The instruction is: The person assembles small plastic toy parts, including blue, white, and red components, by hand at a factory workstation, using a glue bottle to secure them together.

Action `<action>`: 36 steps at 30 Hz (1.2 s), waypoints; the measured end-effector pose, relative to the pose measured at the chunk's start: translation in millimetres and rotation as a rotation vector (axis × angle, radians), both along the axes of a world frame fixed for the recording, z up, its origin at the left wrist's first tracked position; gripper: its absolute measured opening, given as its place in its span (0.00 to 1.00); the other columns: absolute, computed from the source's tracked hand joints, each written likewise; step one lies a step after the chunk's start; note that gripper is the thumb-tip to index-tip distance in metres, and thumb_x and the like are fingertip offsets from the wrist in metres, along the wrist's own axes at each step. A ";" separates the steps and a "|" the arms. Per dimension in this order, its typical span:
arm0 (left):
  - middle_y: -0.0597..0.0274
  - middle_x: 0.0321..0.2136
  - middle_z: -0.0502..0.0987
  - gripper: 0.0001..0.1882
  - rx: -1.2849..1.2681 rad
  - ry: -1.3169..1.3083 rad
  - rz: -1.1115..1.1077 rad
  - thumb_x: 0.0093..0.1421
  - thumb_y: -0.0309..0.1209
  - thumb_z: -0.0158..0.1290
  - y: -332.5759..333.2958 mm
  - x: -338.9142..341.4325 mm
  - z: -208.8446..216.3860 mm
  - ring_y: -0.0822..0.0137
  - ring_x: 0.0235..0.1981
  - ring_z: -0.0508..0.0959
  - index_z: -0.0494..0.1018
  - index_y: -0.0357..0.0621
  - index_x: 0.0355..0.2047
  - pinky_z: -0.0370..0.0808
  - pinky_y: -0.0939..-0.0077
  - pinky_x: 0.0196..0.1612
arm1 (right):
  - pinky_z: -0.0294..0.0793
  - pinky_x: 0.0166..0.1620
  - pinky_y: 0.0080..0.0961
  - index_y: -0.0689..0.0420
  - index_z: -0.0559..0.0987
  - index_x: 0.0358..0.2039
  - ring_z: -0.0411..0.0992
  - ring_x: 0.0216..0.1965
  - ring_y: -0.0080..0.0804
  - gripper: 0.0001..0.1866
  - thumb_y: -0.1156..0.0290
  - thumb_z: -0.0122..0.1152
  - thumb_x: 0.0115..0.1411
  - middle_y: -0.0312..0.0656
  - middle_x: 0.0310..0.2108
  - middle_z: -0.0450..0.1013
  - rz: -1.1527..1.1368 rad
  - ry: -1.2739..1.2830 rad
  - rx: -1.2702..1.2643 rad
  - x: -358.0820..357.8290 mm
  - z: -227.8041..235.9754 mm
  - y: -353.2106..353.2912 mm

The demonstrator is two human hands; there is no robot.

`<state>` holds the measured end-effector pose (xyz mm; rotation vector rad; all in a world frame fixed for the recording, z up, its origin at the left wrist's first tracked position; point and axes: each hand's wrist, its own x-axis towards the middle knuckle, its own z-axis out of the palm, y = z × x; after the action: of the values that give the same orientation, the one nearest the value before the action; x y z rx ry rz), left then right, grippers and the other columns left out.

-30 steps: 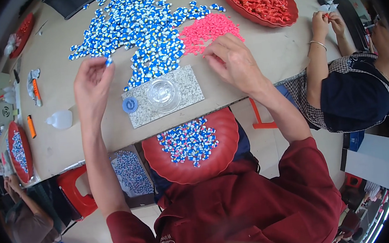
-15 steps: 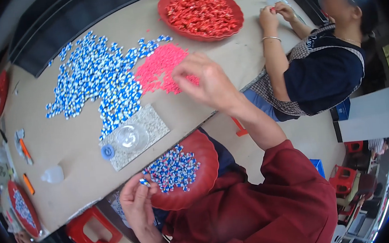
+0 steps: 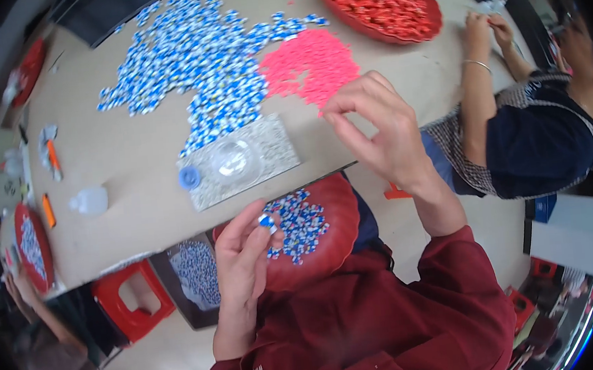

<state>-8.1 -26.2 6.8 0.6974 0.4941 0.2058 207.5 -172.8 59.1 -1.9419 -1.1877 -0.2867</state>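
many blue-and-white pieces [image 3: 194,60] beside a pink heap [image 3: 331,55] on the bench [image 3: 138,227]
a white bottle [image 3: 92,200] comes first; next, a blue disc [image 3: 189,177] at the left end of a speckled slab [image 3: 279,144] bearing a clear dish [image 3: 233,161]. below, the left hand [image 3: 242,249] has its fingers clamped on one blue-and-white piece [image 3: 266,221], before the left side of a red scalloped bowl [image 3: 343,230] of similar pieces. the right hand [image 3: 395,140] has thumb and forefinger tips close together by the pink heap's lower edge; i cannot tell whether they grip anything. farther right, red pieces fill another bowl [image 3: 367,25].
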 end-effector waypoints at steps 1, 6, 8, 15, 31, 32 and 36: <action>0.50 0.42 0.78 0.18 -0.005 -0.031 -0.012 0.61 0.20 0.52 1.2 -1.3 -3.8 0.66 0.37 0.79 0.70 0.33 0.52 0.76 0.75 0.40 | 0.69 0.37 0.32 0.58 0.77 0.30 0.70 0.33 0.37 0.09 0.80 0.65 0.47 0.40 0.29 0.71 0.076 -0.064 0.006 -5.1 2.1 8.1; 0.53 0.39 0.79 0.15 -0.050 -0.127 -0.006 0.62 0.22 0.53 4.8 -10.8 -6.6 0.68 0.36 0.79 0.71 0.35 0.50 0.76 0.77 0.40 | 0.66 0.36 0.29 0.59 0.75 0.28 0.68 0.33 0.33 0.08 0.76 0.61 0.45 0.38 0.28 0.68 0.255 -0.350 -0.020 -21.7 11.3 49.1; 0.53 0.39 0.79 0.15 -0.070 -0.136 -0.003 0.62 0.23 0.53 5.7 -14.6 -9.2 0.68 0.36 0.79 0.71 0.35 0.49 0.76 0.77 0.39 | 0.65 0.35 0.29 0.59 0.74 0.27 0.67 0.32 0.32 0.07 0.74 0.60 0.45 0.38 0.27 0.66 0.301 -0.441 -0.066 -23.8 10.6 57.4; 0.53 0.39 0.78 0.14 -0.108 -0.180 -0.017 0.63 0.24 0.53 9.1 -14.3 -12.2 0.68 0.37 0.79 0.71 0.35 0.49 0.76 0.77 0.39 | 0.66 0.36 0.30 0.59 0.76 0.31 0.69 0.34 0.32 0.12 0.74 0.62 0.43 0.38 0.30 0.70 0.354 -0.573 -0.327 -28.1 17.4 59.1; 0.58 0.38 0.78 0.14 -0.083 -0.216 0.021 0.62 0.24 0.54 -3.8 13.2 -20.3 0.67 0.35 0.76 0.73 0.40 0.49 0.74 0.75 0.39 | 0.61 0.32 0.28 0.57 0.77 0.31 0.68 0.30 0.32 0.12 0.78 0.67 0.44 0.35 0.29 0.71 0.334 -0.101 -0.031 -59.7 -4.5 27.0; 0.58 0.38 0.78 0.14 -0.081 -0.213 0.021 0.62 0.24 0.54 -4.5 13.1 -20.5 0.67 0.35 0.76 0.73 0.40 0.49 0.74 0.75 0.39 | 0.61 0.32 0.28 0.57 0.77 0.31 0.68 0.30 0.32 0.12 0.78 0.67 0.44 0.35 0.29 0.71 0.335 -0.098 -0.028 -60.1 -6.3 26.2; 0.57 0.37 0.79 0.15 -0.108 -0.231 0.047 0.60 0.20 0.54 -8.3 15.0 -19.4 0.69 0.35 0.78 0.73 0.37 0.48 0.76 0.77 0.39 | 0.62 0.33 0.28 0.58 0.77 0.31 0.68 0.30 0.31 0.11 0.78 0.65 0.44 0.35 0.29 0.71 0.329 -0.139 -0.052 -62.7 -10.6 23.3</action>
<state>6.9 -34.5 -12.5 0.5484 0.2987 0.2981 144.7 -149.5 48.5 -1.7559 -1.5953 -0.2205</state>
